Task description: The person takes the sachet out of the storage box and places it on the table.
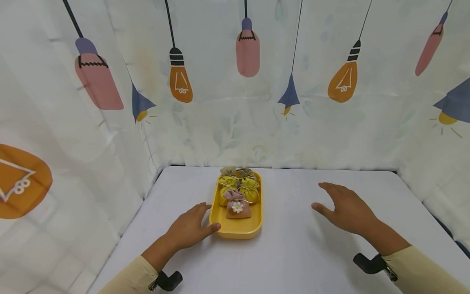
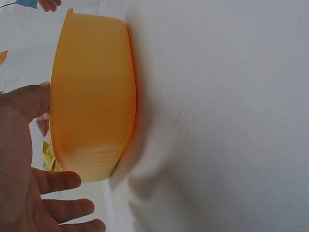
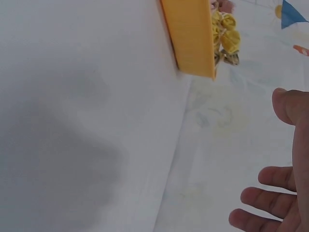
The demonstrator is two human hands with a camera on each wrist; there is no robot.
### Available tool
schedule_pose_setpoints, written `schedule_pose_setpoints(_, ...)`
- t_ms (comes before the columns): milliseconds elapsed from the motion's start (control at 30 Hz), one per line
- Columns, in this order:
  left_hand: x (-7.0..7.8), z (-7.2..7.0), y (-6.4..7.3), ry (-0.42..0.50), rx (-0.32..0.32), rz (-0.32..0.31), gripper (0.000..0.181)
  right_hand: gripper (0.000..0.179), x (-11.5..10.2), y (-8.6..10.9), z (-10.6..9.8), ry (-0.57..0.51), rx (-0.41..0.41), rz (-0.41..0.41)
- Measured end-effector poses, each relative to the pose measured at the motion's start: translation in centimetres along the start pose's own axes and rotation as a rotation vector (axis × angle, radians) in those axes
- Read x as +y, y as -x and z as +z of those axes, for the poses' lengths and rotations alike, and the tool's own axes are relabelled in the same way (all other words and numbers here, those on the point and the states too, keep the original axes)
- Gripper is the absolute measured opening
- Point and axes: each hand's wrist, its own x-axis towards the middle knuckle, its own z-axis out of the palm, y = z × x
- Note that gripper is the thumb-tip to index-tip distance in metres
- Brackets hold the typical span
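A yellow tray with rounded corners stands on the white table and holds several small drawstring pouches. Nearest in it is a pink pouch with a white flower; behind lie yellow pouches and olive-brown ones. My left hand is at the tray's left side, fingers spread, thumb at the rim; in the left wrist view the thumb appears to meet the rim, though contact is hard to confirm. Well to the right of the tray, my right hand hovers over the table with fingers apart, holding nothing.
The white table reaches back to a curtain printed with hanging lamps and bulbs. More of this cloth hangs along the left and right sides. Dark wrist mounts protrude at both sleeves.
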Motion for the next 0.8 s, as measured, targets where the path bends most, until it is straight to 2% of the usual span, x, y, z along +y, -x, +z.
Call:
schedule_pose_setpoints(200, 0.1, -0.1, 0.0, 0.057, -0.051, -0.031, 0.083, 0.085, -0.8, -0.6, 0.7, -0.054, -0.026, 0.011)
schedule_pose_setpoints(533, -0.2, 0.2, -0.1, 0.139, -0.095, -0.061, 0.086, 0.071, -2.5, -2.0, 1.6, -0.103, -0.059, 0.008)
schedule_pose_setpoints(800, -0.2, 0.2, -0.2, 0.157, -0.094, -0.082, 0.086, 0.066, -3.8, -3.4, 2.5, -0.116, -0.099, 0.017)
